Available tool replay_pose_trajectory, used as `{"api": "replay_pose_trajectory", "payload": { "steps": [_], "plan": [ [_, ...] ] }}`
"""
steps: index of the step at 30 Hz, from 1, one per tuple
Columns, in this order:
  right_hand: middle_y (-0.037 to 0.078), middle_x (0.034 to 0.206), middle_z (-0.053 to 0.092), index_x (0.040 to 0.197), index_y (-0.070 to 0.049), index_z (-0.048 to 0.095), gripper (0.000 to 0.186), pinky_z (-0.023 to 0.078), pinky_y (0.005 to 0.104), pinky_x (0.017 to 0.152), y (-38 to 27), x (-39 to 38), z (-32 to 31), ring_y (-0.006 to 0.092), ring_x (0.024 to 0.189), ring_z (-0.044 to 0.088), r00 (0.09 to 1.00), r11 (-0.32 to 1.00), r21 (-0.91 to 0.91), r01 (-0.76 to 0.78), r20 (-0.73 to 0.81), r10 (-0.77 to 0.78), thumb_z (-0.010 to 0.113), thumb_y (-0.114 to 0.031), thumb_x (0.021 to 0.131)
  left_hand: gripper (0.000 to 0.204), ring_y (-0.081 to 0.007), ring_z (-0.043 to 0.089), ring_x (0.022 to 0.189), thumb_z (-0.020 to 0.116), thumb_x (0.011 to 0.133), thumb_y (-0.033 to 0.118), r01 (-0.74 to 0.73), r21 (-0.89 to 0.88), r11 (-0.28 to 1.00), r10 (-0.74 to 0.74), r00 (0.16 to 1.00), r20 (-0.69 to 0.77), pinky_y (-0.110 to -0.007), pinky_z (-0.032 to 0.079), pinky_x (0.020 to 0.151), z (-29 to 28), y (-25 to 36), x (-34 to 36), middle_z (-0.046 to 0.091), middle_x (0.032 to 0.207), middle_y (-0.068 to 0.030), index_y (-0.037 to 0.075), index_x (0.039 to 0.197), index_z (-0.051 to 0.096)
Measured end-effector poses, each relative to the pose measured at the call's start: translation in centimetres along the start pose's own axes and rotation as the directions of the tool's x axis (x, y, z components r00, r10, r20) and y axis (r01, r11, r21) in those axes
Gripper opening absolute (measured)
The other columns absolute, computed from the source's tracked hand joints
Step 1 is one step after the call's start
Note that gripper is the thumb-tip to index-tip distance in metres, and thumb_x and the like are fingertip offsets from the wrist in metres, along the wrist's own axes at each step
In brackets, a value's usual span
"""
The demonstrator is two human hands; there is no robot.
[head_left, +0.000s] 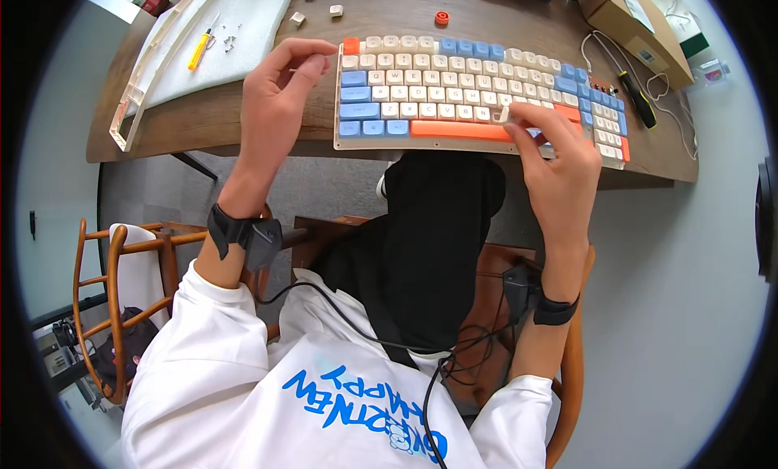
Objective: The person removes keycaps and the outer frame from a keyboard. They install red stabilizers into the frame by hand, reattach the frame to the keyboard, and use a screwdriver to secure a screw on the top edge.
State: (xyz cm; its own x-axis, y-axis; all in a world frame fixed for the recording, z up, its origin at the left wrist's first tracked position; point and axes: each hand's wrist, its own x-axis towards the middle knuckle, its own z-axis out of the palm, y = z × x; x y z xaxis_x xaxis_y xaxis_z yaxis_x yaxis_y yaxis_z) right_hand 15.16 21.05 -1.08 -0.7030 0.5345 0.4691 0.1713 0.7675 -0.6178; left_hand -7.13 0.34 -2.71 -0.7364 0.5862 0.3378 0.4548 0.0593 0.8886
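A keyboard with white, blue and orange keycaps lies along the near side of the wooden table. At its upper left corner is my left hand, fingers curled, with the index fingertip and thumb against the frame's edge. My right hand is over the lower right letter rows, thumb and index finger pinching a white keycap. That keycap is tilted just above the keyboard, and my fingers partly cover it. Several keys beneath the right hand are hidden.
Loose white keycaps and a red round piece lie behind the keyboard. At left, a clear frame and a yellow screwdriver rest by white foam. A dark screwdriver, cable and cardboard box are at right.
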Motion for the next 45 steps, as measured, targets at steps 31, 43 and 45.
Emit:
{"api": "replay_pose_trajectory", "payload": {
  "steps": [31,43,45],
  "plan": [
    [0.010,0.094,0.064,0.097,0.004,0.070,0.011,0.053,0.0367,0.071,-0.9,2.6,-0.1,0.0273,0.079,0.065,0.959,0.991,-0.101,0.090,0.276,-0.059,0.070,0.002,0.086,0.013,-0.0068,0.062,0.089,0.058,0.099,0.005,0.046,-0.016,0.999,-0.045,0.998,0.047,-0.022,0.049,0.081,0.1,-2.0,-0.1,0.069,0.095,-0.0017,0.002,0.104,0.069],
    [0.009,0.108,0.062,0.100,0.007,0.070,0.028,0.056,0.0376,0.079,-2.2,1.3,-0.1,0.0275,0.097,0.061,0.918,0.872,-0.374,0.315,0.353,-0.180,0.060,0.014,0.074,0.013,-0.0091,0.062,0.085,0.060,0.097,0.007,0.095,-0.111,0.989,-0.093,0.995,0.027,-0.025,0.050,0.077,-0.8,-1.1,0.4,0.071,0.094,-0.0030,0.001,0.103,0.070],
    [0.009,0.108,0.062,0.100,0.007,0.070,0.028,0.056,0.0376,0.079,-1.9,1.2,0.0,0.0274,0.097,0.061,0.919,0.878,-0.357,0.318,0.342,-0.194,0.060,0.014,0.075,0.014,-0.0092,0.062,0.086,0.060,0.097,0.007,0.094,-0.093,0.991,-0.091,0.995,0.037,-0.025,0.050,0.078,-1.5,-0.8,1.0,0.071,0.094,-0.0033,0.001,0.103,0.070]
  ]
}}
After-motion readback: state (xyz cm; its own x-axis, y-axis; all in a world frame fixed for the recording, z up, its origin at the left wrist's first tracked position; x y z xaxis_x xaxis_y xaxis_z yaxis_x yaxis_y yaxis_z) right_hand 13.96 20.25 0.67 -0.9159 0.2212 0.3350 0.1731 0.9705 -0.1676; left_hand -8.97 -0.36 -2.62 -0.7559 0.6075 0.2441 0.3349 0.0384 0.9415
